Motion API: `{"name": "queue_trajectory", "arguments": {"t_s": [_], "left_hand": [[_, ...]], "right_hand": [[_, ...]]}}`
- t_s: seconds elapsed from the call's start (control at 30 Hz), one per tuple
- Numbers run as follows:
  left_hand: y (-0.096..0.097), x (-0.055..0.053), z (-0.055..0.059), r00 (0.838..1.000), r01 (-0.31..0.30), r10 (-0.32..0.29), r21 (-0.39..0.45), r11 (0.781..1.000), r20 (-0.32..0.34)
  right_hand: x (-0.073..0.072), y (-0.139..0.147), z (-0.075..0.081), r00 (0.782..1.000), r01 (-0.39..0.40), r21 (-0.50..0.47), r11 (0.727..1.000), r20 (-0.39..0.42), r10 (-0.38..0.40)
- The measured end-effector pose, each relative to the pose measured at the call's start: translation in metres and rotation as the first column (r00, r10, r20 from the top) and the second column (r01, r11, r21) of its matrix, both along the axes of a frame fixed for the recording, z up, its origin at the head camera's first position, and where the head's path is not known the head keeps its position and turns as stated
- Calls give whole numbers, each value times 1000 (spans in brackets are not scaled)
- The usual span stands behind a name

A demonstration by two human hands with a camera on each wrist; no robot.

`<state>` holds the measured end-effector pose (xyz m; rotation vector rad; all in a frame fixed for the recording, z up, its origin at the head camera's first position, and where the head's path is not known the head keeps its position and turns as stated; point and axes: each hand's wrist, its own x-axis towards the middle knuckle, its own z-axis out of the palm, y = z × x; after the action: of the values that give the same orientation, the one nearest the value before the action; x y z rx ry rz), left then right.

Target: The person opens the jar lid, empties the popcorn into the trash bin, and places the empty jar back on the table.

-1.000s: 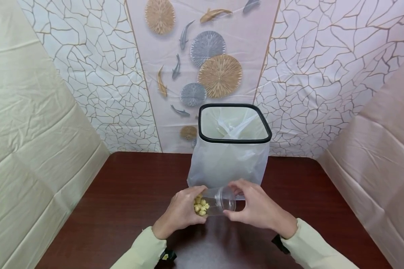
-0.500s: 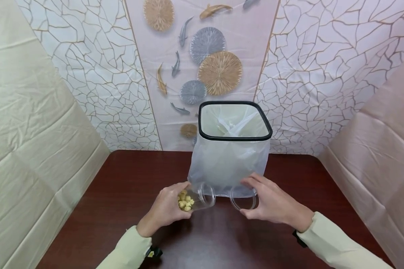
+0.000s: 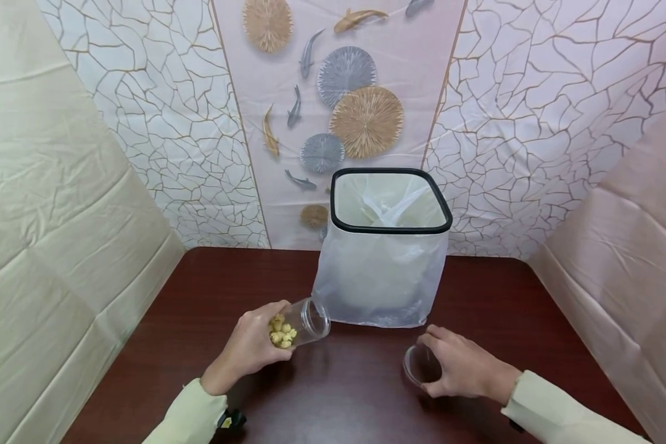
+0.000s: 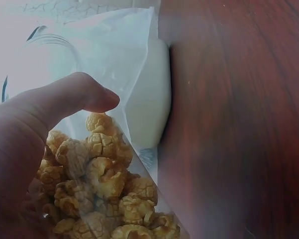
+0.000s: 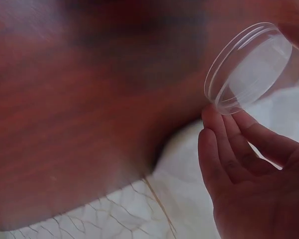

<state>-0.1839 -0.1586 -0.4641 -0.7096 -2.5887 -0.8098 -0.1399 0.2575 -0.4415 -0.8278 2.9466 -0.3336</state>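
My left hand [image 3: 250, 343] grips a clear plastic jar [image 3: 306, 319] round its base half, tilted with its uncovered mouth up to the right. Caramel-coloured popcorn [image 4: 107, 184] fills the base end of the jar, and the left thumb lies across the wall in the left wrist view. Over to the right, my right hand [image 3: 466, 364] pinches a round clear lid [image 5: 251, 67] by its rim between thumb and fingertips. The lid stands on edge, apart from the jar, low over the dark red table [image 3: 361, 388].
A white bin [image 3: 385, 271] with a black rim and a translucent liner bag stands behind the hands, at the table's middle back. Patterned cloth [image 3: 183, 123] hangs behind the table, and beige cloth [image 3: 61, 246] walls in both sides.
The lid has come off the jar and the hands have drawn apart. My left hand took the jar leftward and tilted it mouth up; my right hand carried the lid right and lower.
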Motion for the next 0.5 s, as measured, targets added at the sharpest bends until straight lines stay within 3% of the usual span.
{"name": "queue_trajectory", "arguments": {"t_s": [0.2,0.3,0.5], "left_hand": [[-3,2,-1,999,-13,13,-7,1000,33],[-4,2,-2,999,-20,20,-7,1000,40],[-8,0,1,999,-15,14,13,1000,42]], "right_hand": [[3,9,-21,998,-7,22,1000,65,6],[3,12,-28,999,-15,16,1000,53,14],[3,15,-29,999,26,22,999,38,-27]]}}
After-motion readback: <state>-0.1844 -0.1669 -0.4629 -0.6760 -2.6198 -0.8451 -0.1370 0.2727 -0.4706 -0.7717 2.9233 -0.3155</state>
